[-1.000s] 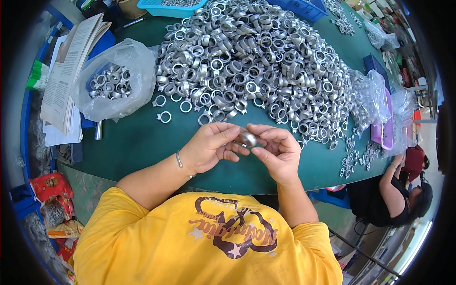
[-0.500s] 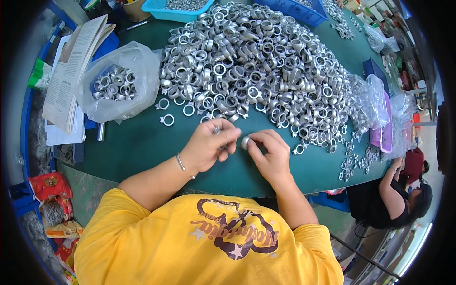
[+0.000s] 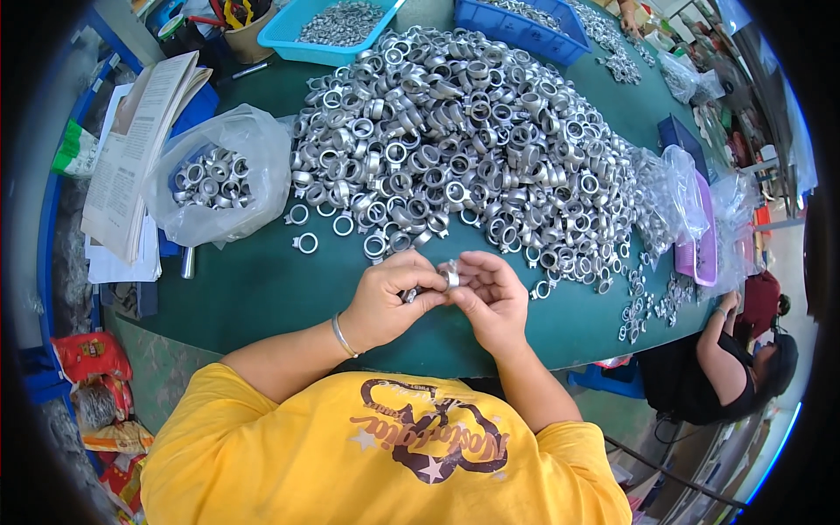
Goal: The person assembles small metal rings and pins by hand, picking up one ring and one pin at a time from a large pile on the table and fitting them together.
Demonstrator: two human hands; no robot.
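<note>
In front of my chest, both hands meet at one silvery metal ring point(image 3: 451, 277). My left hand point(image 3: 391, 293) is closed, its thumb and forefinger pinching the ring from the left. Another bit of metal pokes out from its curled fingers, mostly hidden. On the other side, my right hand point(image 3: 493, 302) has thumb and fingers bent about the same ring. Just beyond them rises a big pile of metal rings point(image 3: 472, 131), many with a small lug. A loose ring point(image 3: 305, 242) lies at the pile's near left edge.
A clear plastic bag point(image 3: 267, 179) of rings stands left, beside an open booklet point(image 3: 131, 166). A light-blue basket point(image 3: 328, 55) and a dark-blue bin point(image 3: 525, 33) stand at the back. Right are a purple basket point(image 3: 707, 236) and a person in black point(image 3: 700, 376).
My hands, apart before, have come together, and the ring from my right fingers is now between both hands. The view has tilted slightly, showing more of the table's far side.
</note>
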